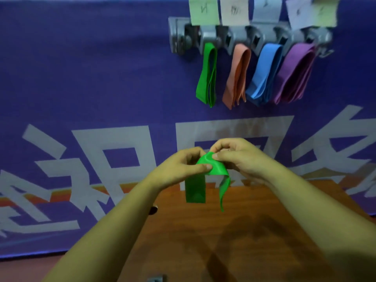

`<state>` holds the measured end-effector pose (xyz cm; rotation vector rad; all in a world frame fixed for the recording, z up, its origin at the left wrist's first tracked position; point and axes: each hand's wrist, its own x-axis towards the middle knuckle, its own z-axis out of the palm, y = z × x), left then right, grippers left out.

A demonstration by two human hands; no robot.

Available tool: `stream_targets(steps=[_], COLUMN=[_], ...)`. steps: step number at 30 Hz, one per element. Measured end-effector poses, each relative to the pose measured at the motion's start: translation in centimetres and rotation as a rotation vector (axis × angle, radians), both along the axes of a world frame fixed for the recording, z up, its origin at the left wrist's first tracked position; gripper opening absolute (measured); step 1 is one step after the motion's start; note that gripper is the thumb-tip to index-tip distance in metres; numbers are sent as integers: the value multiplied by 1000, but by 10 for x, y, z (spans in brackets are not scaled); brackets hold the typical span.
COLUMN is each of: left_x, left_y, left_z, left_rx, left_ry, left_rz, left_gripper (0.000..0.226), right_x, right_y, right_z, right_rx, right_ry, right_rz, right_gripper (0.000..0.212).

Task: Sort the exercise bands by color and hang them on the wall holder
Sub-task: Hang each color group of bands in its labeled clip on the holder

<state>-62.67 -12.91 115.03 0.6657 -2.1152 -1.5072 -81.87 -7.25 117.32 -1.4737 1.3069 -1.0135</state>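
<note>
A green band (211,169) is pinched between both hands above the far edge of a wooden table (234,231). My left hand (179,167) grips its left fold and my right hand (236,157) grips its top. Two ends of the band hang down below the hands. On the wall at the upper right is a grey holder (209,35) with hooks. From it hang green bands (207,76), orange bands (237,76), blue bands (264,74) and purple bands (295,74), side by side from left to right.
Paper labels (203,10) are stuck above each hook. A purple banner (101,78) with large white characters covers the wall behind the table. A small metal object (155,278) shows at the bottom edge.
</note>
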Motion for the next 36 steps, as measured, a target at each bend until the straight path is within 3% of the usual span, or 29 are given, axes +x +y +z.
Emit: stream_targets(steps=[6, 10, 14, 16, 20, 25, 30, 36], left_x=[-3, -3, -6, -11, -15, -17, -27, -49], left_y=[-13, -24, -36, -42, -58, -73, -90, -112], left_z=[53, 84, 110, 123, 142, 163, 185, 193], left_rx=[25, 19, -21, -70, -189, -558, -761, -921], left_ry=[101, 125, 134, 116, 56, -139, -19, 14], left_rz=[13, 58, 74, 69, 41, 124, 338, 625], left_gripper=[27, 28, 24, 21, 28, 40, 20, 4], right_x=[-2, -7, -10, -11, -18, -26, -21, -12], right_y=[-16, -19, -25, -31, -43, -64, -91, -121], right_z=[48, 81, 100, 105, 121, 142, 162, 176], right_rx=[-132, -274, -482, -551, -655, -592, -613, -640], right_ry=[70, 378, 833, 941, 783, 517, 357, 351], right_rz=[65, 132, 103, 58, -85, -251, -372, -538], right_gripper=[15, 37, 42, 39, 22, 14, 8, 3])
